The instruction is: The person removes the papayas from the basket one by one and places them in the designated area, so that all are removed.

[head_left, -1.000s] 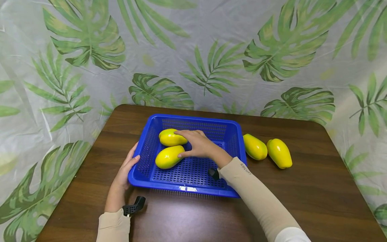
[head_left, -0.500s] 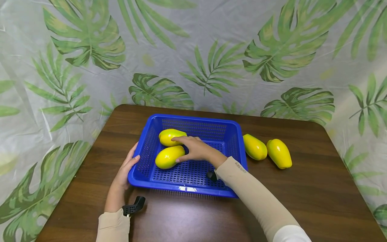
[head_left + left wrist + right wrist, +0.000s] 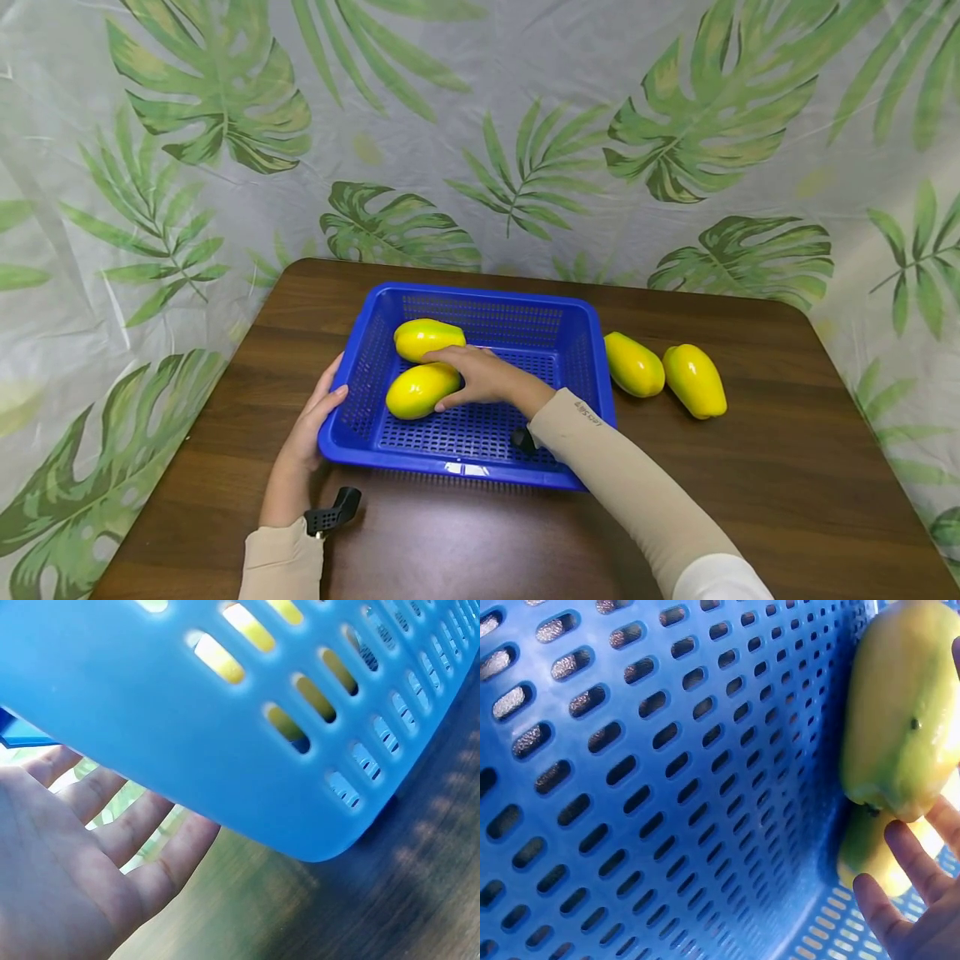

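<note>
A blue plastic basket with slotted walls sits on the brown table. Two glossy yellow papayas lie inside it, a near papaya and a far papaya. My right hand reaches round the right end of the near papaya, thumb on its near side and fingers by the gap between the two fruits. In the right wrist view, fairly straight, spread fingers lie against the fruit. My left hand holds the basket's left rim, thumb on top; the other fingers go along the outside, their tips partly hidden.
Two more yellow papayas, one papaya close to the basket's right wall and another papaya beside it, lie on the table. A leaf-patterned cloth hangs behind the table's back edge.
My right hand has come slightly nearer and lower, its fingers moving from over the far papaya to the near papaya. The left hand and basket have stayed in place.
</note>
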`<state>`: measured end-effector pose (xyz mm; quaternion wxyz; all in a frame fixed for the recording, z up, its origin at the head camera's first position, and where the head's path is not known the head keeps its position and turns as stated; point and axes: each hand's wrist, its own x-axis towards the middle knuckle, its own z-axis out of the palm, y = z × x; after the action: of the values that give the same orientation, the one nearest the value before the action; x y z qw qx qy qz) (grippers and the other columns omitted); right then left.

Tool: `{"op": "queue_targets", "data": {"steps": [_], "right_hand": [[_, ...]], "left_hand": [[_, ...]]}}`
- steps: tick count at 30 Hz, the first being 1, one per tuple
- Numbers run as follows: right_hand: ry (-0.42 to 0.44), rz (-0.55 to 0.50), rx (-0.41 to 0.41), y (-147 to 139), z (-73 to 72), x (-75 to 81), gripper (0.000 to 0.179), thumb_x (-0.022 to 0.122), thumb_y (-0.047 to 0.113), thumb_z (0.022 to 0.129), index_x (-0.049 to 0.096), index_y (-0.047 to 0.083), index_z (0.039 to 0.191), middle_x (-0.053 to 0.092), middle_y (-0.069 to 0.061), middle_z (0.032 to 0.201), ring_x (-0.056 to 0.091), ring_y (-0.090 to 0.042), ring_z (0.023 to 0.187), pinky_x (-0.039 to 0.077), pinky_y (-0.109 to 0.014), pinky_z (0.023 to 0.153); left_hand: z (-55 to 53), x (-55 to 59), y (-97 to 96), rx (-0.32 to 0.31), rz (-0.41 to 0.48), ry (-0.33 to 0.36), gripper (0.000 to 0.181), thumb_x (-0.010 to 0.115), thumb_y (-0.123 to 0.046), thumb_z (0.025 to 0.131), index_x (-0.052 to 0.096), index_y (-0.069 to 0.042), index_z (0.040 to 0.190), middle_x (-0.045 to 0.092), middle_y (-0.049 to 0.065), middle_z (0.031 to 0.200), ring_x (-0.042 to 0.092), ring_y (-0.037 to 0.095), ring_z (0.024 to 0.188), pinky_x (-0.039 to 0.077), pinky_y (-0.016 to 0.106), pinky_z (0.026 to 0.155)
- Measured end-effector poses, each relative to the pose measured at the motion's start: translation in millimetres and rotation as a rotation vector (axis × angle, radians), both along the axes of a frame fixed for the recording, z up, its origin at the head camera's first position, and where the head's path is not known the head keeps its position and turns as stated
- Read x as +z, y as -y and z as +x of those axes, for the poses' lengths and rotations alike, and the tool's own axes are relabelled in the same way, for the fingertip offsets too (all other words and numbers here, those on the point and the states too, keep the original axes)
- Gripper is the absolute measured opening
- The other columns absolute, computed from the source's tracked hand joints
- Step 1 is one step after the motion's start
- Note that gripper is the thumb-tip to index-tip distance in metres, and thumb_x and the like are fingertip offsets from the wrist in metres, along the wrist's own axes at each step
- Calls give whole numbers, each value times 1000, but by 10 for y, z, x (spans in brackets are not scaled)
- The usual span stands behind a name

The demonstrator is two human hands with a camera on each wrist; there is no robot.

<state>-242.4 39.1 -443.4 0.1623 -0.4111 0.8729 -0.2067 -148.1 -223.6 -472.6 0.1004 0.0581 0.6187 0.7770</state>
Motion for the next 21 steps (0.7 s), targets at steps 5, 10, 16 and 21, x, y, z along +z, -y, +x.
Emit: {"op": "queue_targets", "data": {"steps": [5,10,16,21], "right_hand": [[-3,11,7,1,-5,0,70,69,39,77,37,22,137,38,1,137,29,-16,126,14,-43,103],[-13,9,15,6,-8,-5,67,70,33,77,39,21,136,42,-2,133,33,-17,123,19,-42,101],[26,-10,31,14,-10,-31,66,69,28,79,38,17,137,39,-3,135,32,-18,124,22,-37,101],[70,-41,38,14,-5,-24,65,68,23,80,37,13,136,38,-4,137,32,-19,124,24,-33,100]], "left_hand": [[-2,0,-3,-1,4,1,53,28,-17,97,7,-19,145,14,16,143,29,36,117,36,38,88],[0,1,4,-1,-5,-2,52,28,-18,97,7,-18,145,12,16,144,29,35,117,36,36,88],[4,1,3,4,-12,-2,52,28,-19,97,7,-18,145,13,16,143,31,33,117,37,36,88],[5,4,0,6,-14,4,53,29,-19,97,7,-18,145,13,15,143,31,33,117,37,35,87]]}}
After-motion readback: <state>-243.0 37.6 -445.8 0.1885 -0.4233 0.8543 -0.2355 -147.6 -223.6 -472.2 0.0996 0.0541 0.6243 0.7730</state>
